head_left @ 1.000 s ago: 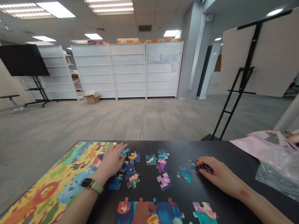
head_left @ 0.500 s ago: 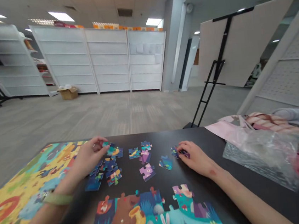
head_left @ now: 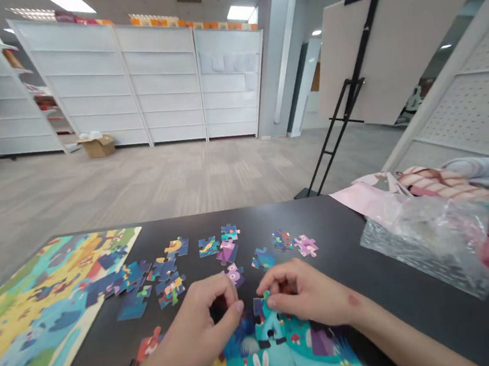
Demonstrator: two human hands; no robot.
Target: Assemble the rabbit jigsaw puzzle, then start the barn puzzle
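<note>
The partly joined jigsaw puzzle (head_left: 284, 359), with a white rabbit and teal ground, lies on the dark table in front of me. My right hand (head_left: 306, 293) pinches the top of a teal puzzle piece (head_left: 268, 323) at the puzzle's far edge, where dark gaps show beneath it. Whether the piece is seated I cannot tell. Over the puzzle's left part is my left hand (head_left: 202, 321), fingers curled and thumb close to the index finger, nothing visible between them. It hides much of the bear picture. Just beyond it lies a purple puzzle piece (head_left: 234, 274).
Several loose pieces (head_left: 164, 270) lie to the left, some overlapping a yellow picture sheet (head_left: 64, 301). More lie farther back, among them a pink piece (head_left: 306, 245). A clear plastic bag (head_left: 426, 251) and fabric (head_left: 372, 196) occupy the right side. An easel (head_left: 345, 102) stands beyond the table.
My left hand has come from the loose pieces at the left to the puzzle. My right hand has left the back-right pieces and now holds a teal piece at the puzzle. The view has shifted.
</note>
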